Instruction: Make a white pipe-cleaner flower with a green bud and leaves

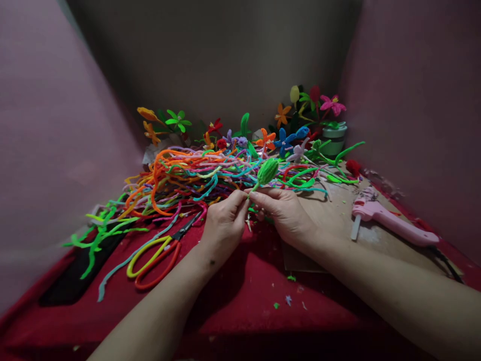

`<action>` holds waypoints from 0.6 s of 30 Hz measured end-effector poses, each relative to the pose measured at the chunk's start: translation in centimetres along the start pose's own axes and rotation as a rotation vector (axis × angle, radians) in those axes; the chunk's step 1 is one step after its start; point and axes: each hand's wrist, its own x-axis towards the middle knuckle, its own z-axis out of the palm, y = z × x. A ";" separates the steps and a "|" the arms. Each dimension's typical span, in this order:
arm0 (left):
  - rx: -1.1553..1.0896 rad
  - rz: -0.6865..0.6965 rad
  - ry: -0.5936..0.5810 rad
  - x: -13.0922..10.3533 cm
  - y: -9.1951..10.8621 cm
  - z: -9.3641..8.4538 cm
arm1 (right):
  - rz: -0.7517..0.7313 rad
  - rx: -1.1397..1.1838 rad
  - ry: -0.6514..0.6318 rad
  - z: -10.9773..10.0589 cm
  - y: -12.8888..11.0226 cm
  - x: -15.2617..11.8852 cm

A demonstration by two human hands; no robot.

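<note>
A green fuzzy bud (268, 171) on a thin green stem points up and to the right in front of the heap of pipe cleaners. Its stem runs down between my two hands. My left hand (228, 220) pinches the lower stem between thumb and fingertips. From the other side, the thumb and forefinger of my right hand (287, 213) close on the stem just under the bud. The fingertips of both hands almost touch. A small pale piece hangs below them.
Behind the hands lies a heap of coloured pipe cleaners (188, 175). Scissors (156, 260) with yellow and red handles lie left, beside a black object (75, 281). A pink glue gun (398, 225) rests on a board (323, 215) at right. Fuzzy flowers and a green pot (333, 140) stand behind.
</note>
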 end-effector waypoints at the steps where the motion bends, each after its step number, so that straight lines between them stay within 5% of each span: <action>1: -0.067 -0.046 -0.008 0.1 0.1 0.0 | -0.008 -0.012 -0.002 0.0 -0.1 0.0; 11: -0.634 -0.466 -0.127 0.7 1.5 -0.8 | -0.026 -0.004 -0.036 0.1 -0.5 0.0; 18: -1.046 -0.570 -0.266 0.9 1.0 -1.1 | -0.008 0.118 -0.107 -0.4 -0.2 0.7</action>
